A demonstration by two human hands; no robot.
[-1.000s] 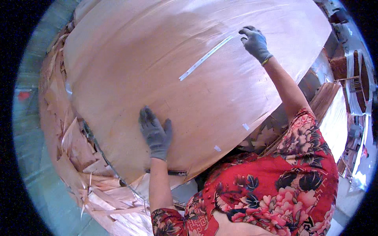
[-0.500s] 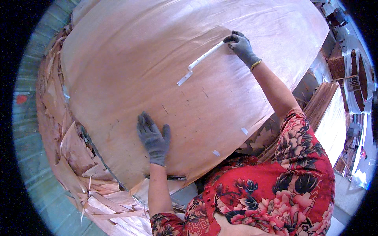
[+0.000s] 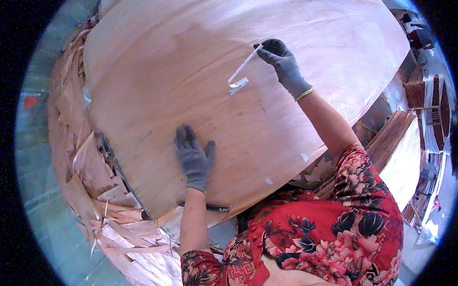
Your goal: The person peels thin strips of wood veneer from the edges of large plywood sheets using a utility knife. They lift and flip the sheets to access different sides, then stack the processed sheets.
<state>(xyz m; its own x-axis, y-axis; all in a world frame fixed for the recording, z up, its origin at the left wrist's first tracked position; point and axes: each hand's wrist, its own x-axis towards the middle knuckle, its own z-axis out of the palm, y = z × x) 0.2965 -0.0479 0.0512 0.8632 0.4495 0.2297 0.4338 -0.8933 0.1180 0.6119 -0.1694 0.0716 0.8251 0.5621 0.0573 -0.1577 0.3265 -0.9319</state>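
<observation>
Between the gloved fingertips of my right hand (image 3: pixel 282 64) is the upper end of a narrow white tape strip (image 3: pixel 245 64). The strip hangs down to the left and folds back on itself at its lower end. My left hand (image 3: pixel 194 159), also in a grey glove, lies flat with fingers stretched on a large reddish-brown wood veneer sheet (image 3: pixel 157 90). Two short white tape pieces (image 3: pixel 304 157) are stuck near the sheet's right-hand near edge. A dark slot (image 3: pixel 217 208) shows at the near edge, partly behind my left forearm.
Torn veneer scraps (image 3: pixel 126 209) pile along the left side, beside a greenish floor (image 3: pixel 45 157). A stack of veneer (image 3: pixel 391 138) stands to the right of my right arm. Farther right are brown bundles wrapped in white plastic (image 3: pixel 431 114).
My right hand has drawn back slightly left, lifting the tape strip, which was straighter and lay along the sheet before. The left hand stays flat; the whole view has shifted a little.
</observation>
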